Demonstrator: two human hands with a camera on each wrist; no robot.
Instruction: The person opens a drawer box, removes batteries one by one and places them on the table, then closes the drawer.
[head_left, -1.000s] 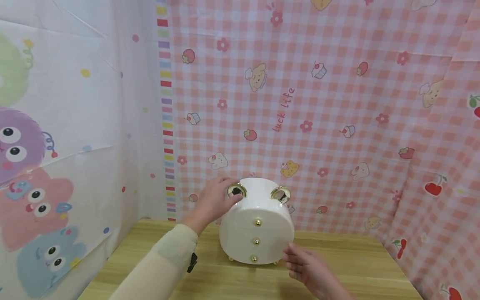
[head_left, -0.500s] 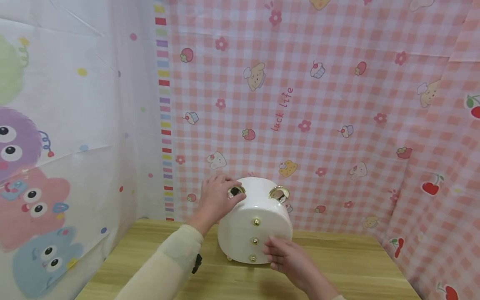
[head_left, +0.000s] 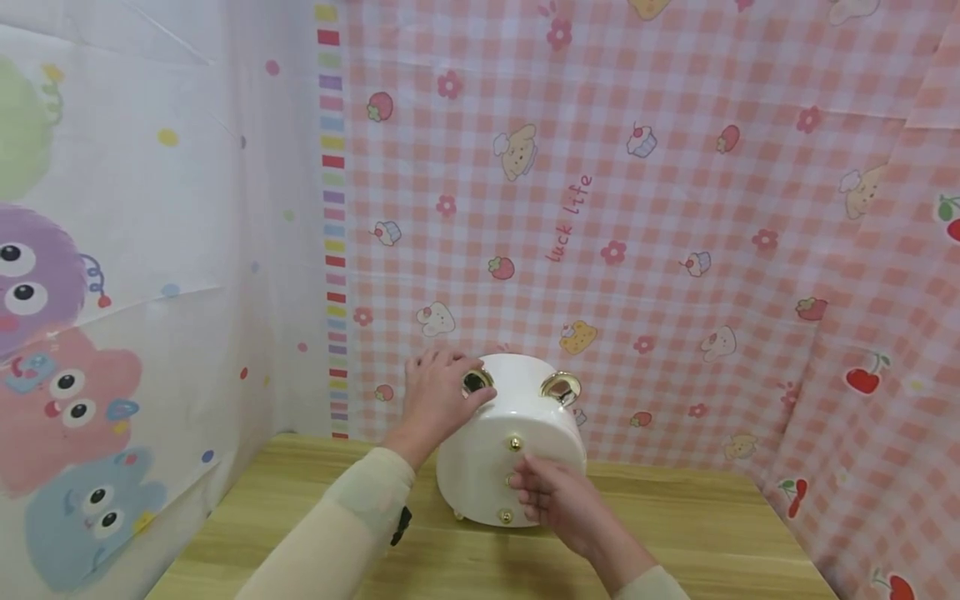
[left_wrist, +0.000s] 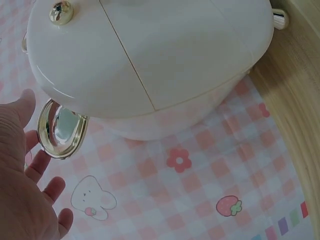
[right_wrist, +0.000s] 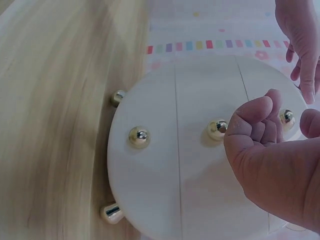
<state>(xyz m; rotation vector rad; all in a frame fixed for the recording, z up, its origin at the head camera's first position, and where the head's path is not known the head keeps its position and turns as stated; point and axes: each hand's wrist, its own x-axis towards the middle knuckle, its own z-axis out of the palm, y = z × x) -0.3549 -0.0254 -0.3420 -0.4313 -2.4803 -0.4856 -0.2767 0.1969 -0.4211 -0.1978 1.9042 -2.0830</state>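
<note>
A white rounded drawer box (head_left: 476, 467) with gold ring-shaped ears stands on the table. Thin seams divide its front, seen in the right wrist view, and each section carries a gold knob. At its left ear (left_wrist: 62, 127) is my left hand (head_left: 438, 400), fingers spread loosely, thumb on the near side and fingertips right at the ring. My right hand (head_left: 558, 504) hovers before the front with fingers loosely bent and nothing held. It partly covers the middle knob (right_wrist: 218, 129), just below the top knob (head_left: 515, 443). The bottom knob (head_left: 506, 517) shows beside the hand.
The wood-grain table (head_left: 697, 525) extends on both sides of the box. Close behind hangs a pink checked cloth (head_left: 660, 317), with a white cartoon-printed cloth (head_left: 187, 358) on the left. The box rests on short gold feet (right_wrist: 112, 213).
My right hand has moved left and slightly up from the box's right edge to the knobs. My left hand has shifted slightly at the left ear; the box stays in place.
</note>
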